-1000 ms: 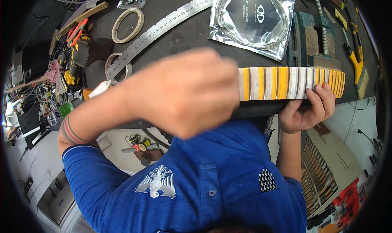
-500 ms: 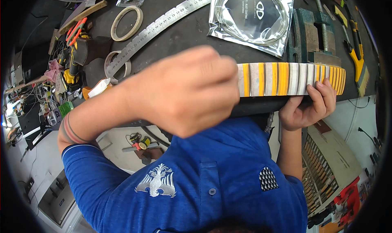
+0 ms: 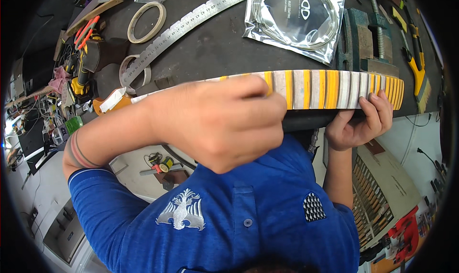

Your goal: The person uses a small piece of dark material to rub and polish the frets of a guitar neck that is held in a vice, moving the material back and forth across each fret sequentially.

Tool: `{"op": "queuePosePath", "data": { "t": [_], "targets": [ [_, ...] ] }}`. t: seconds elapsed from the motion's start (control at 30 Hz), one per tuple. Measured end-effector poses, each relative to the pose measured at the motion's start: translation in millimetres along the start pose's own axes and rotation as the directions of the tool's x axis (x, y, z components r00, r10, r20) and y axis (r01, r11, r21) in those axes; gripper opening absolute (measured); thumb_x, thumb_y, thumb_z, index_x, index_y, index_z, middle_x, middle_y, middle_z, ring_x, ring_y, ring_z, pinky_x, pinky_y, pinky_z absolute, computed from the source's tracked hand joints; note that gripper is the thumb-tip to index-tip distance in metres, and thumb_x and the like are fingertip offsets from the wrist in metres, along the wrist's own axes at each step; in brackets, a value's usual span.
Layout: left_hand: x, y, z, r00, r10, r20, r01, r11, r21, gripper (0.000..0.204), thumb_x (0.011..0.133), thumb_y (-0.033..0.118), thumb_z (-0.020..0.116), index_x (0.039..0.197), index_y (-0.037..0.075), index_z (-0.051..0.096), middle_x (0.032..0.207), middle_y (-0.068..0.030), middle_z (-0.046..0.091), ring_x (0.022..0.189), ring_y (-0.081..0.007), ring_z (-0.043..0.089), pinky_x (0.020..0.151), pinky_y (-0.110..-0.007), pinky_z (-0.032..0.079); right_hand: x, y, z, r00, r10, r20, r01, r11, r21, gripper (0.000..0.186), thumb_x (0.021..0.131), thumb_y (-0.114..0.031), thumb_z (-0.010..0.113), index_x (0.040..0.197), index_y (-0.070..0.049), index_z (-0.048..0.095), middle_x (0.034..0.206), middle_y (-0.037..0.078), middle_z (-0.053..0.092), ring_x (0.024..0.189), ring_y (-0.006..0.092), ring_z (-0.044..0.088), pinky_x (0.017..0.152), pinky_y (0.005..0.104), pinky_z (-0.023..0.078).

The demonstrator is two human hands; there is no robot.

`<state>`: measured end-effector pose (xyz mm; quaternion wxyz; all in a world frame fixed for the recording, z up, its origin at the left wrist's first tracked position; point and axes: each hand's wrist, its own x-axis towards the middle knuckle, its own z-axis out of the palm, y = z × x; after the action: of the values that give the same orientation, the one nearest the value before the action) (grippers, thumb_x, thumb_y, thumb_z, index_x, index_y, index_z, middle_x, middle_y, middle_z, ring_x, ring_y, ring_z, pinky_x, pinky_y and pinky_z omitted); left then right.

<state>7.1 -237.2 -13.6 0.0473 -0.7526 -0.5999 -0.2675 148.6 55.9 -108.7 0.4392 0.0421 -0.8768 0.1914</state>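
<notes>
A guitar neck (image 3: 330,90) lies across the bench edge in front of me, its face covered in white and yellow tape strips between dark fret lines. At its left end an orange-brown wooden headstock (image 3: 125,101) shows, with a white piece on it. My left hand (image 3: 229,122) is over the middle of the neck, fingers curled closed; whatever they grip is hidden. My right hand (image 3: 359,125) holds the neck near its right end, thumb and fingers against the near edge. Part of the neck is behind my left hand and forearm.
A long steel ruler (image 3: 191,20) with a notched edge lies beyond the neck, across a tape roll (image 3: 129,72). Another tape roll (image 3: 136,33) lies nearby. A packet of strings (image 3: 296,19), a green vise (image 3: 356,38) and a yellow-handled brush (image 3: 420,79) are at the far right.
My left hand has shifted slightly nearer to me and to the right, uncovering more of the neck's far edge. My right hand keeps its place on the neck.
</notes>
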Motion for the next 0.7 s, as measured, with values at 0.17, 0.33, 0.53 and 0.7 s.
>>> {"op": "queuePosePath", "data": {
  "t": [0.17,0.33,0.53,0.7],
  "targets": [
    [1.3,-20.0,-12.2,0.996,-0.082,-0.016,0.083,0.992,0.092,0.03,0.07,0.012,0.075,0.093,-0.008,0.077,0.099,-0.0157,0.073,0.097,-0.0332,0.076,0.076,-0.042,0.062,0.4,-0.8,0.2,1.0,0.004,-0.011,-0.004,1.0,0.008,0.034,0.088,-0.003,0.072,0.121,-0.01,0.068,0.128,0.01,0.06,0.129,0.0362,0.062,0.115,0.0513,0.045],
    [-0.2,-22.5,-12.6,1.0,-0.005,-0.013,0.006,0.998,0.06,0.044,0.061,0.014,0.07,0.097,-0.009,0.078,0.1,-0.0193,0.072,0.096,-0.0363,0.075,0.072,-0.044,0.06,-0.8,-0.8,-1.1,1.0,0.004,-0.004,-0.004,1.0,0.0,0.034,0.088,-0.003,0.073,0.121,-0.01,0.068,0.127,0.01,0.06,0.129,0.0365,0.063,0.115,0.0515,0.045],
    [-3.0,-11.6,-2.9,1.0,0.017,-0.024,-0.016,0.999,0.04,0.039,0.065,0.015,0.073,0.094,-0.01,0.075,0.099,-0.0188,0.071,0.092,-0.0355,0.073,0.072,-0.044,0.059,0.4,-0.4,2.1,1.0,-0.001,-0.015,0.001,1.0,0.017,0.033,0.089,-0.003,0.072,0.121,-0.01,0.068,0.128,0.011,0.059,0.128,0.0365,0.063,0.115,0.0516,0.045],
    [3.7,-1.9,0.1,1.0,-0.003,-0.024,0.004,0.999,0.041,0.037,0.067,0.012,0.078,0.097,-0.009,0.077,0.101,-0.0178,0.072,0.092,-0.034,0.073,0.071,-0.042,0.059,-0.8,-0.2,1.8,1.0,0.005,-0.009,-0.005,1.0,0.024,0.032,0.089,-0.003,0.072,0.121,-0.009,0.068,0.128,0.011,0.059,0.129,0.036,0.062,0.116,0.0512,0.045]
  ]
}}
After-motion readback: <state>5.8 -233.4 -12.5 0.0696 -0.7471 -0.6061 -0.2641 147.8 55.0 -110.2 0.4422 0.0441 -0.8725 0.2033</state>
